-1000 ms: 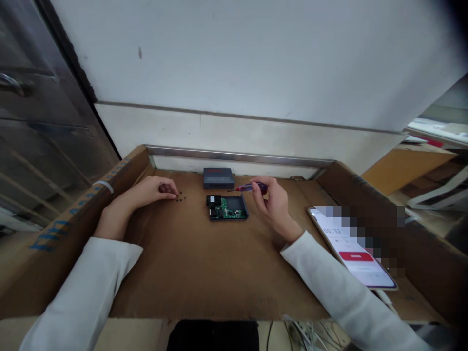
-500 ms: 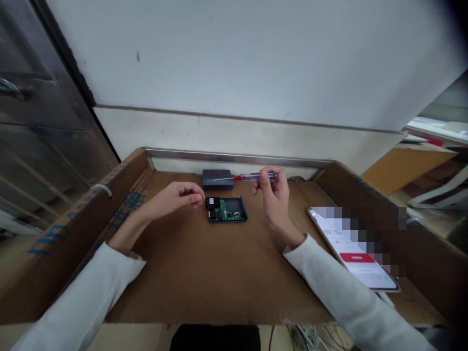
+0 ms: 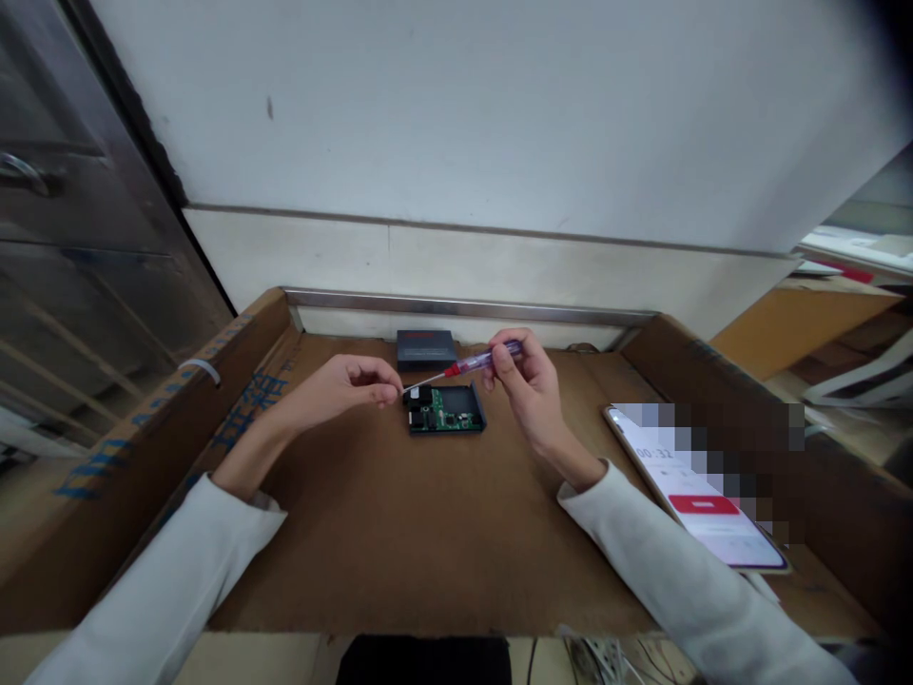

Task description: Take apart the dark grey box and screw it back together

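A small open device case with a green circuit board (image 3: 446,410) lies on the brown cardboard surface (image 3: 399,533). Its dark grey cover (image 3: 426,349) sits just behind it. My right hand (image 3: 524,385) grips a screwdriver (image 3: 463,366) with a clear purple and red handle, its metal tip slanting down to the left. My left hand (image 3: 342,385) is pinched shut at the tip of the screwdriver, by the board's left end; whatever it pinches is too small to make out.
A phone (image 3: 703,499) with a lit screen and a red button leans at the right cardboard wall. Cardboard flaps (image 3: 214,381) rise on both sides, a metal rail (image 3: 463,306) runs along the back under a white wall. Cables (image 3: 599,656) lie near the front edge.
My left hand left the small dark screws at the left and came to the board, fingers pinched. My right hand lifted the screwdriver, then tilted its tip down to meet the left fingers.
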`<state>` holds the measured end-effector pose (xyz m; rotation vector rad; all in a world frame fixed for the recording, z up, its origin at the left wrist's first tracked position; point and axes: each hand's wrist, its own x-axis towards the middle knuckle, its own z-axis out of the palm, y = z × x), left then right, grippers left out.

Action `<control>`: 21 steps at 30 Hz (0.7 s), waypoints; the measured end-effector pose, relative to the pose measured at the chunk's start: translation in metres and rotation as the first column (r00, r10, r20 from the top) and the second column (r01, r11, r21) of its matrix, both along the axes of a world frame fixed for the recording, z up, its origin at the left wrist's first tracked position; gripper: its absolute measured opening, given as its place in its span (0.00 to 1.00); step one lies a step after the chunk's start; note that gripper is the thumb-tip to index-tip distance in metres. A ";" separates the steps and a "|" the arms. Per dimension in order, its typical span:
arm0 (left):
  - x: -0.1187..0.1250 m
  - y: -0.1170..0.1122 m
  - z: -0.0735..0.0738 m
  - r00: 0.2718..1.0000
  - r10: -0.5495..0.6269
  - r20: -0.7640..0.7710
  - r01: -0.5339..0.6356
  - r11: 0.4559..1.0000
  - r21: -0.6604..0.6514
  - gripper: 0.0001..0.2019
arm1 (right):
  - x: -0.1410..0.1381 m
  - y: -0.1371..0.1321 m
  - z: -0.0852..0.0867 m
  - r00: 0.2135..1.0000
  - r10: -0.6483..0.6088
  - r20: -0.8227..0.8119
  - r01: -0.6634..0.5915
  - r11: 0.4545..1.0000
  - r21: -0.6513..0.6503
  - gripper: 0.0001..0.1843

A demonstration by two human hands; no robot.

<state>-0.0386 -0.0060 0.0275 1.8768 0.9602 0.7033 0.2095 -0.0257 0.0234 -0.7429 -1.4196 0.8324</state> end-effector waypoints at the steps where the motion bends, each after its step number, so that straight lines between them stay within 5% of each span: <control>1: 0.000 0.000 -0.001 1.000 0.001 -0.009 -0.001 1.000 0.003 0.15 | 0.000 0.000 0.000 1.000 -0.007 0.010 0.007 1.000 0.003 0.14; 16: 0.001 0.003 -0.004 0.993 -0.032 -0.111 0.035 0.999 0.031 0.13 | 0.010 0.001 -0.006 0.964 -0.018 0.267 -0.007 0.996 0.094 0.08; 21: 0.000 0.003 -0.006 0.975 -0.025 -0.222 0.075 0.972 0.223 0.11 | 0.009 -0.003 0.000 0.888 -0.072 0.455 -0.003 0.987 0.162 0.06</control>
